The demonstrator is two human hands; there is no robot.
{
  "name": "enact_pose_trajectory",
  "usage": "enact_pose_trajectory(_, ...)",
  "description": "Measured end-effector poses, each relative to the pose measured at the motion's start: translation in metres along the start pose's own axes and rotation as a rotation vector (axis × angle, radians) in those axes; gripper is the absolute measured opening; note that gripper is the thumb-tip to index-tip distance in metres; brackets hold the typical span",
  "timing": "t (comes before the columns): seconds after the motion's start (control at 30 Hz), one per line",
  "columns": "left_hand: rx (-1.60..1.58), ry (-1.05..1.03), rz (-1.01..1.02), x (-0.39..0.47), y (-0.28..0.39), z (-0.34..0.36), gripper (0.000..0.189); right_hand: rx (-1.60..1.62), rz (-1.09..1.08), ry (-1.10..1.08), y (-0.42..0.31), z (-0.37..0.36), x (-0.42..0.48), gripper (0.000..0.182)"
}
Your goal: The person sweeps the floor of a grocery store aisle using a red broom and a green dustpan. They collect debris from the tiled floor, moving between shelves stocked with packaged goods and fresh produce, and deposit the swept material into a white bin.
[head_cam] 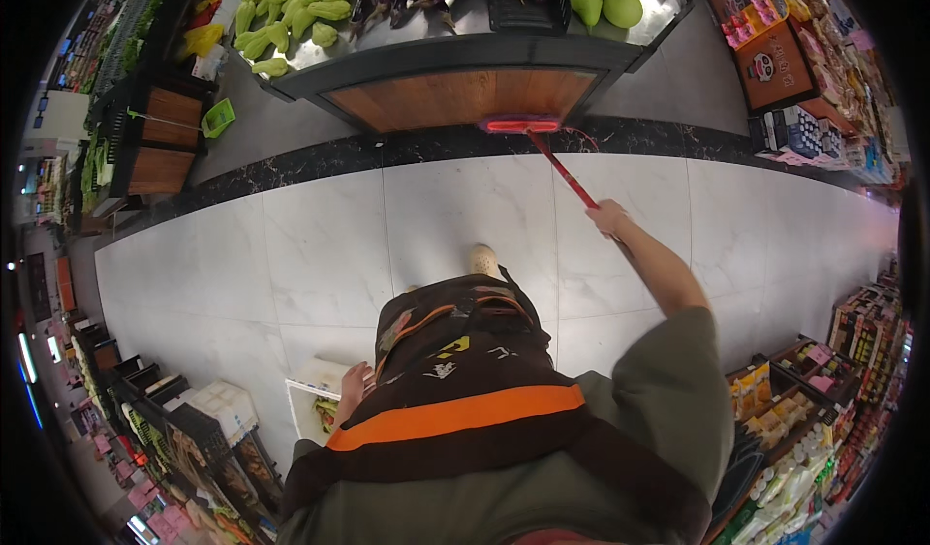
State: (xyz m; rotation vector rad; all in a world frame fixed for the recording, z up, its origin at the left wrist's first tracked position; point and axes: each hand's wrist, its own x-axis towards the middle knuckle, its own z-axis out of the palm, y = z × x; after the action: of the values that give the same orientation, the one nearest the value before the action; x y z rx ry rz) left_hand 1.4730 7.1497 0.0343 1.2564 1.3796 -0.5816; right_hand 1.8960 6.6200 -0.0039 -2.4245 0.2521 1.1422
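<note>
My right hand (609, 218) grips the red handle of a broom (523, 123), whose red head rests on the dark marbled floor border at the foot of a wood-panelled produce stand (465, 98). The broom's handle slants up from its head to my hand, and its rear part runs along my forearm. Beside the dark apron (458, 349) with its orange band, my left hand (354, 392) hangs low with fingers slightly bent, apparently holding nothing. Below and behind it stands a white foam box (294, 407) with green vegetable pieces inside.
Chayotes (298, 7), eggplants and green melons lie on the stand ahead. A green dustpan (218, 118) stands at the left by a wooden-fronted shelf (166, 171). Packaged goods and a box stack (799, 134) are at the right. Crates and a foam box (221, 410) are at the lower left.
</note>
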Motion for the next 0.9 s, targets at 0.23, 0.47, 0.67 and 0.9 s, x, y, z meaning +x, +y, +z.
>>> enact_pose_trajectory(0.23,-0.055,-0.087,-0.037,0.017,-0.007,-0.001,0.039,0.317,-0.01,-0.077,-0.05,-0.107,-0.242,0.028)
enact_pose_trajectory(0.47,0.002,-0.097,-0.027,0.009,0.001,0.021,0.041,0.441,-0.028,-0.141,-0.083,-0.116,-0.223,0.023)
enact_pose_trajectory(0.67,0.063,-0.089,0.258,0.013,-0.024,0.013,0.044,0.081,-0.194,-0.133,-0.097,-0.002,0.022,0.03)
enact_pose_trajectory(0.9,-0.288,-0.061,0.053,0.018,-0.082,-0.019,0.046,0.33,-0.248,-0.275,-0.145,0.039,0.016,0.033)
